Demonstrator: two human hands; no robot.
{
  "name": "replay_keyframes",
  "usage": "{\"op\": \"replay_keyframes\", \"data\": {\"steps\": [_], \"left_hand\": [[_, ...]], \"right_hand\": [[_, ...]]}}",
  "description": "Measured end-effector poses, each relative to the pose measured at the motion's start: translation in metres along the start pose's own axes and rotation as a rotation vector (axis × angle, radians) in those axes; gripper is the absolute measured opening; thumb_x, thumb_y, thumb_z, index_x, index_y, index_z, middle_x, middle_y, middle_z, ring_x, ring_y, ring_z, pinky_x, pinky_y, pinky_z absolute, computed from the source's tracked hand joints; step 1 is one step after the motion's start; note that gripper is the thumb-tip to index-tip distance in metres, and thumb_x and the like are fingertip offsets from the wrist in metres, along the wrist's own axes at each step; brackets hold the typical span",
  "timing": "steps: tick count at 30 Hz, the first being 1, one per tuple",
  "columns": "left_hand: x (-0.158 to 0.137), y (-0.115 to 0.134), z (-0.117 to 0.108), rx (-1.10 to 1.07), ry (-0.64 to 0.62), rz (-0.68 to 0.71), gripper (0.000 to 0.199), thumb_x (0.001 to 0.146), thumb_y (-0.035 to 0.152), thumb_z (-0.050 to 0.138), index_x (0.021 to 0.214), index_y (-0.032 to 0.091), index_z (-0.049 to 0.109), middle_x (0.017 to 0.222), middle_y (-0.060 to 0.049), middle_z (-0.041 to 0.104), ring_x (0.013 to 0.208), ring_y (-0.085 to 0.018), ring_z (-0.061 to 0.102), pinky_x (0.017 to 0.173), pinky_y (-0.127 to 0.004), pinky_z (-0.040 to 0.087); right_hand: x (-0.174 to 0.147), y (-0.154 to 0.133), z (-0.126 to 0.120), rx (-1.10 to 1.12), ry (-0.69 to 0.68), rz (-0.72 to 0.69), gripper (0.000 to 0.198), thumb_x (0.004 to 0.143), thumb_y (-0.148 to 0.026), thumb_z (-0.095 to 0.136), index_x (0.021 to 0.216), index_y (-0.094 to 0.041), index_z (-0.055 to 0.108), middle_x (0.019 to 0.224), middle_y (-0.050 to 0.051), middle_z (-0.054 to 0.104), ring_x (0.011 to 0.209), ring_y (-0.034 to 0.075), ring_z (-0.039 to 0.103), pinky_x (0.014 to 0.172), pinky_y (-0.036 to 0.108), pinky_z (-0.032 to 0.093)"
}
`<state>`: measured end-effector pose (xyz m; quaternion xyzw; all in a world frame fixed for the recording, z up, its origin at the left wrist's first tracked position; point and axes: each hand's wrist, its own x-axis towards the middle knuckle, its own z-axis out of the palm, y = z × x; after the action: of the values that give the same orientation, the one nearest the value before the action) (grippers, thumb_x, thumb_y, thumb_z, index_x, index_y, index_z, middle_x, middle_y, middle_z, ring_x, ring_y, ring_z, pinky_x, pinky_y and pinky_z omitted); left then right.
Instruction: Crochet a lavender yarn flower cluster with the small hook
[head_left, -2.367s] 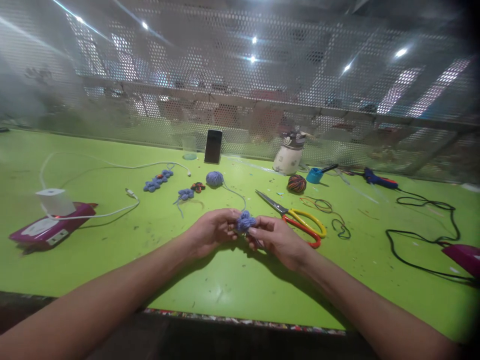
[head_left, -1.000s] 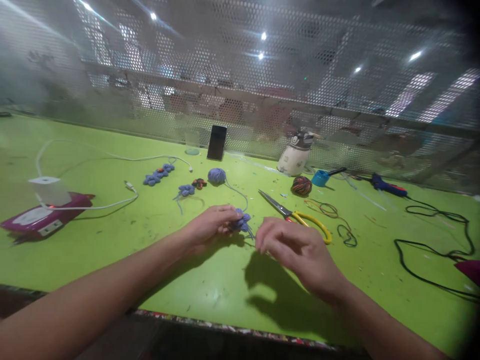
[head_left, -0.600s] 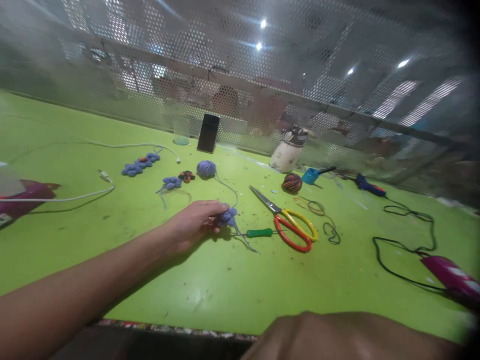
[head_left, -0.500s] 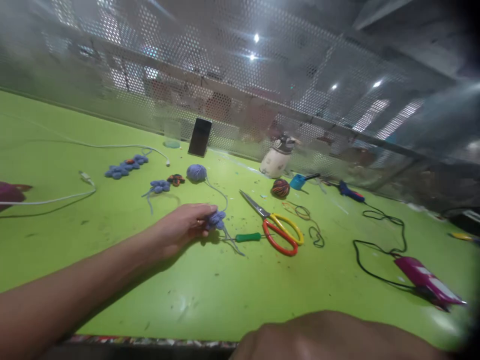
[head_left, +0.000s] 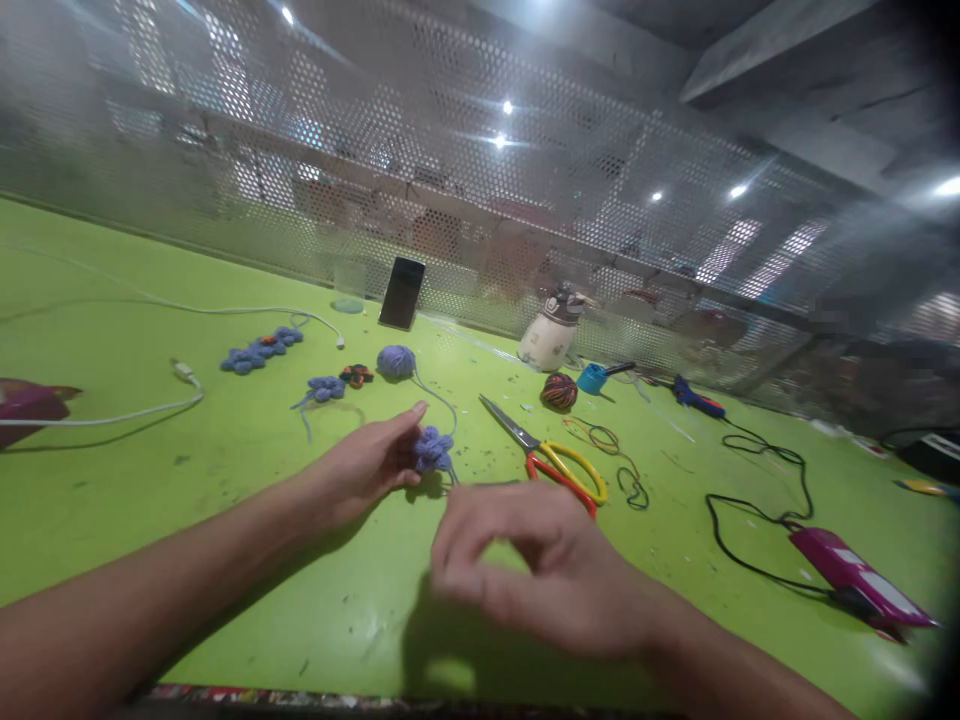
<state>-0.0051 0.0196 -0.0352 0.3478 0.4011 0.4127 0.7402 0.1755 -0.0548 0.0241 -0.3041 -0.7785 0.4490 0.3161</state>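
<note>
My left hand pinches a small purple crocheted flower between thumb and fingers, just above the green table. A purple strand runs from the flower back to a purple yarn ball. The flower's loose tail passes down behind my right hand. That hand is in front and to the right of the flower, its fingers curled and thumb brought in to them; whatever they hold, if anything, cannot be made out. It covers most of the green-handled crochet hook and part of the handles of the scissors.
Farther left lie another purple flower, a black-and-orange piece and a flower strip. A phone leans at the back. Right of it are a bottle, a multicoloured yarn ball and a corded magenta device.
My right hand has come up from the bottom edge toward the flower, now covering the hook. My left hand still holds the flower, which has turned its face more to view.
</note>
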Motion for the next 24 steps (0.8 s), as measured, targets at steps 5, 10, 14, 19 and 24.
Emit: {"op": "replay_keyframes", "data": {"steps": [5,10,14,19,24], "left_hand": [[0.01,-0.011,-0.008,0.003,-0.082,0.036,0.024,0.087,0.035,0.06,0.078,0.012,0.063,0.076,-0.005,0.063,0.068,-0.014,0.055,0.057,-0.025,0.042],[0.012,-0.017,-0.009,0.001,-0.118,0.072,0.014,0.081,0.021,0.059,0.073,0.01,0.064,0.075,-0.007,0.061,0.068,-0.014,0.054,0.058,-0.027,0.042],[0.005,-0.014,-0.005,0.039,-0.174,0.083,0.011,0.075,0.01,0.056,0.07,0.008,0.066,0.078,-0.008,0.062,0.07,-0.014,0.055,0.064,-0.027,0.046],[0.002,-0.009,-0.002,0.122,-0.198,0.079,0.014,0.08,0.021,0.065,0.076,0.008,0.068,0.082,-0.01,0.065,0.071,-0.014,0.06,0.067,-0.028,0.049],[0.007,-0.016,-0.004,0.197,-0.127,0.077,0.022,0.08,0.03,0.07,0.078,0.01,0.062,0.073,-0.008,0.066,0.054,-0.012,0.06,0.06,-0.029,0.05]], "right_hand": [[0.022,0.044,-0.01,-0.324,0.397,-0.024,0.012,0.088,-0.024,0.058,0.078,-0.021,0.066,0.077,0.006,0.064,0.072,0.019,0.058,0.07,0.035,0.046],[0.024,0.071,-0.008,-0.355,0.345,0.028,0.02,0.083,-0.021,0.063,0.103,-0.022,0.068,0.099,0.01,0.064,0.085,0.022,0.058,0.075,0.037,0.046],[0.024,0.074,-0.004,-0.353,0.37,0.021,0.015,0.083,-0.019,0.063,0.097,-0.022,0.07,0.089,0.007,0.064,0.079,0.02,0.057,0.074,0.037,0.046],[0.024,0.08,-0.001,-0.14,0.4,0.098,0.015,0.079,-0.019,0.067,0.094,-0.02,0.07,0.093,0.008,0.064,0.08,0.019,0.06,0.075,0.038,0.049],[0.023,0.084,-0.002,0.225,0.393,0.242,0.021,0.071,-0.025,0.077,0.089,-0.018,0.069,0.087,0.007,0.068,0.08,0.02,0.063,0.078,0.041,0.05]]}}
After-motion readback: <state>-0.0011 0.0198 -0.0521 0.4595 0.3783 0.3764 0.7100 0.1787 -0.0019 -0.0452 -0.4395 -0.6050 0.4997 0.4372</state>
